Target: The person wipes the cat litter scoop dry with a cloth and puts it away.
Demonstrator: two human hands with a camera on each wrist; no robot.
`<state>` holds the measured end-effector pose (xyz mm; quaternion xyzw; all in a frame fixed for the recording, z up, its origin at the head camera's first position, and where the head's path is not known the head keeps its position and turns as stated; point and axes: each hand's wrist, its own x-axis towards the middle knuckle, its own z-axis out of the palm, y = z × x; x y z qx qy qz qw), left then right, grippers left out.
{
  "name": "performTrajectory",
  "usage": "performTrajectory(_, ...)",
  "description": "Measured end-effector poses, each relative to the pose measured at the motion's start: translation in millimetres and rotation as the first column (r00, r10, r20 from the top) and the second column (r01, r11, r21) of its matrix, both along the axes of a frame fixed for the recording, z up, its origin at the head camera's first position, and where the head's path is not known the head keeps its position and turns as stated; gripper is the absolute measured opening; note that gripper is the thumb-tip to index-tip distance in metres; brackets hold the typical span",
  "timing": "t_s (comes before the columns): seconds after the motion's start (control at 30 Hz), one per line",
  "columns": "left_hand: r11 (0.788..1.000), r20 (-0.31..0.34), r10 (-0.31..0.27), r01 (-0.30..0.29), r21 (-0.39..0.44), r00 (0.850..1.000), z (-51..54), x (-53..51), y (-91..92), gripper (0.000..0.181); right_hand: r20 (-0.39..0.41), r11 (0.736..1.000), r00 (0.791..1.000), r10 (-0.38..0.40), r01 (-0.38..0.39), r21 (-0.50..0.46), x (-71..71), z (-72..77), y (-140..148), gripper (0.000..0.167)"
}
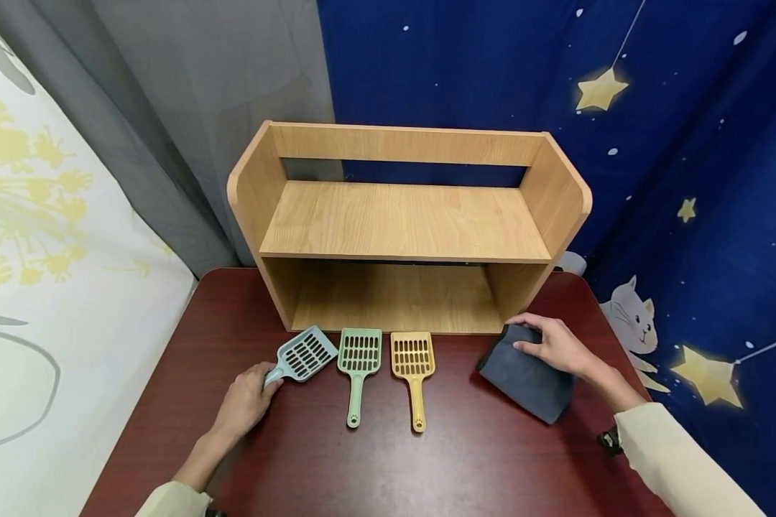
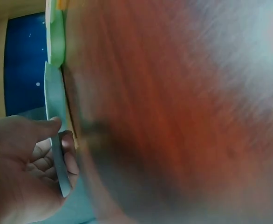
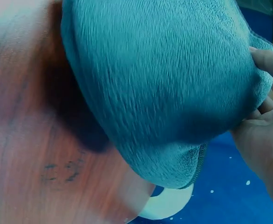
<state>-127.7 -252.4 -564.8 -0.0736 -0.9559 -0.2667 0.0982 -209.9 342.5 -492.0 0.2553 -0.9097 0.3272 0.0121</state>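
My left hand [image 1: 244, 402] grips the handle of a light blue slotted litter scoop [image 1: 306, 354], which lies tilted at the left of the row. In the left wrist view the thumb and curled fingers pinch that scoop's handle [image 2: 61, 168]. Beside it on the table lie a green litter scoop [image 1: 360, 359] and a yellow litter scoop [image 1: 413, 362], handles toward me. On the right, my right hand [image 1: 556, 346] pinches the upper edge of a folded dark grey cloth [image 1: 527, 377]. The cloth looks teal in the right wrist view, held between thumb and fingers [image 3: 267, 60].
A two-tier wooden shelf [image 1: 406, 257] stands at the back of the dark red table [image 1: 375, 474], just behind the scoops. Behind it hang a grey curtain [image 1: 213, 79] and a blue star-patterned curtain [image 1: 478, 64]. A white patterned cloth [image 1: 58, 287] hangs at the left.
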Motion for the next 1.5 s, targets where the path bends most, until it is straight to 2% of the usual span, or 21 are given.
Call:
performTrajectory(0.23, 0.999, -0.058, -0.047, 0.046, -0.012, 0.997, 21.5, -10.8, -0.1, 0.026, -0.095, 1.0, 0.995, -0.025, 0.025, -0.005, 1.7, 14.3, -4, 0.048)
performTrajectory(0.4, 0.996, -0.079, -0.093, 0.093, -0.008, 0.993, 42.4, -21.4, 8.1, 0.027, -0.076, 0.999, 0.997, -0.016, 0.012, -0.053, 4.4, 28.6, -10, 0.049)
performTrajectory(0.57, 0.987, -0.046, -0.163, 0.162, -0.016, 0.986, 63.5, -32.5, 27.6, 0.028, -0.039, 0.995, 0.999, 0.012, -0.016, -0.097, 6.0, 43.6, -19, 0.039)
performTrajectory(0.67, 0.973, -0.029, -0.23, 0.229, -0.027, 0.973, 76.3, -40.6, 45.0, 0.029, -0.014, 0.992, 1.0, 0.016, -0.018, -0.126, 8.0, 52.7, -26, 0.034)
performTrajectory(0.8, 0.955, -0.028, -0.292, 0.29, -0.055, 0.956, 89.2, -49.2, 68.0, 0.031, -0.072, 0.992, 0.997, -0.015, 0.006, -0.13, 13.2, 60.3, -37, 0.032)
performTrajectory(0.9, 0.942, -0.035, -0.325, 0.32, -0.099, 0.945, 94.1, -53.5, 82.9, 0.031, -0.176, 0.993, 0.982, -0.065, 0.045, -0.111, 17.1, 62.5, -47, 0.031)
performTrajectory(1.03, 0.923, -0.039, -0.367, 0.359, -0.137, 0.929, 97.6, -58.6, 102.3, 0.03, -0.282, 0.985, 0.947, -0.154, 0.122, -0.125, 19.7, 66.8, -63, 0.03)
performTrajectory(1.2, 0.91, -0.037, -0.399, 0.391, -0.134, 0.916, 101.3, -62.4, 123.7, 0.031, -0.349, 0.974, 0.911, -0.221, 0.188, -0.125, 21.4, 74.9, -85, 0.026)
performTrajectory(1.33, 0.892, -0.052, -0.442, 0.433, -0.13, 0.895, 102.0, -63.6, 134.3, 0.029, -0.343, 0.97, 0.909, -0.235, 0.199, -0.136, 21.9, 80.9, -99, 0.028)
performTrajectory(1.5, 0.874, -0.059, -0.478, 0.467, -0.138, 0.877, 103.8, -64.2, 142.4, 0.028, -0.303, 0.969, 0.927, -0.219, 0.171, -0.179, 21.7, 86.1, -113, 0.041)
